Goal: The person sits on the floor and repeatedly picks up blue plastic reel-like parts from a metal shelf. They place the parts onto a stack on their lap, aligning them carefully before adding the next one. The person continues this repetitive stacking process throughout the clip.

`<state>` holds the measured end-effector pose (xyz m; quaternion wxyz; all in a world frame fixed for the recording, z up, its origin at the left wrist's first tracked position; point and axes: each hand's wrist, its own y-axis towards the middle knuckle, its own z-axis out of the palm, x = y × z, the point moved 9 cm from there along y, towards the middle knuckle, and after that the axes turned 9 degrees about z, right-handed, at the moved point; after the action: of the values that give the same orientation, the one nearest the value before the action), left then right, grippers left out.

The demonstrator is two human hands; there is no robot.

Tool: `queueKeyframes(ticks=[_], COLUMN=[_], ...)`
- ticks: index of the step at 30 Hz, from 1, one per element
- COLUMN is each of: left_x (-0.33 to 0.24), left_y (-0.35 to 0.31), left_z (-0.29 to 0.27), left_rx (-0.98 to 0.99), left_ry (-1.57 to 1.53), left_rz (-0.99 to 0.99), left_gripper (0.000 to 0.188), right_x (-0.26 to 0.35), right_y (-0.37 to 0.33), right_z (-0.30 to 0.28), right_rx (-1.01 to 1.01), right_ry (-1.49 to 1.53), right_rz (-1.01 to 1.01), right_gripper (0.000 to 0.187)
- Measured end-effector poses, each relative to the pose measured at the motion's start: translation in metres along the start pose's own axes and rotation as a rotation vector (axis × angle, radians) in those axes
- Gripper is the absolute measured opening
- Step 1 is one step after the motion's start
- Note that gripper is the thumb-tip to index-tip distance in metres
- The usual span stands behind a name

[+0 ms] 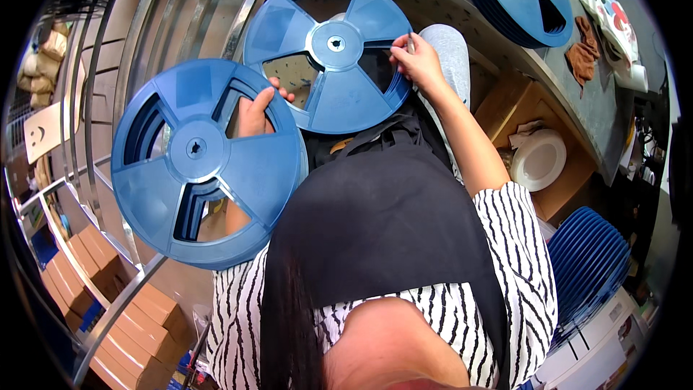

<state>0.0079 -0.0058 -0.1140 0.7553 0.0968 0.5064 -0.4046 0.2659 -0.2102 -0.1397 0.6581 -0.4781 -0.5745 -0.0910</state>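
My left arm passes under a stack of blue plastic reels [144, 195], seen through the top reel's openings. My left hand [260, 105] is closed around the stack's rim, fingertips close to a second blue reel [339, 90]. That reel lies tilted over my lap, with round hub and wide cutouts. At its right edge my right hand [420, 65] is closed in a pinch on a small thin grey stick-like item [410, 43]; its exact kind is not clear. A black apron [382, 224] covers my front.
More blue reels [516, 0] are stacked on the grey table [570, 108] at the right, beside a brown cloth [583, 50]. Below stands a cardboard box [509, 108] with a white round dish [538, 159]. Metal rails [137, 36] and stacked cartons [137, 332] are at the left.
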Motion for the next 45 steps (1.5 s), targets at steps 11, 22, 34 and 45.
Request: queueKeyframes(ticks=[11, 22, 34, 45], left_x=[0.001, -0.002, -0.001, -0.005], left_y=[-0.005, -0.005, -0.01, -0.009], left_z=[0.001, 0.002, -0.006, 0.005], left_rx=[-0.003, 0.0, -0.019, -0.05], left_ry=[-0.023, -0.03, 0.009, -0.047], left_rz=[0.012, 0.021, 0.05, 0.009], left_gripper=[0.02, 0.021, 0.02, 0.027], right_x=[-0.008, -0.009, -0.005, 0.004], right_y=[0.032, 0.031, 0.006, -0.024], right_z=[0.021, 0.024, -0.048, -0.031], right_rx=[0.074, 0.091, -0.269, -0.231], right_ry=[0.081, 0.17, 0.372, 0.522], right_rz=[0.168, 0.149, -0.145, -0.31], right_gripper=[0.013, 0.009, 0.016, 0.045])
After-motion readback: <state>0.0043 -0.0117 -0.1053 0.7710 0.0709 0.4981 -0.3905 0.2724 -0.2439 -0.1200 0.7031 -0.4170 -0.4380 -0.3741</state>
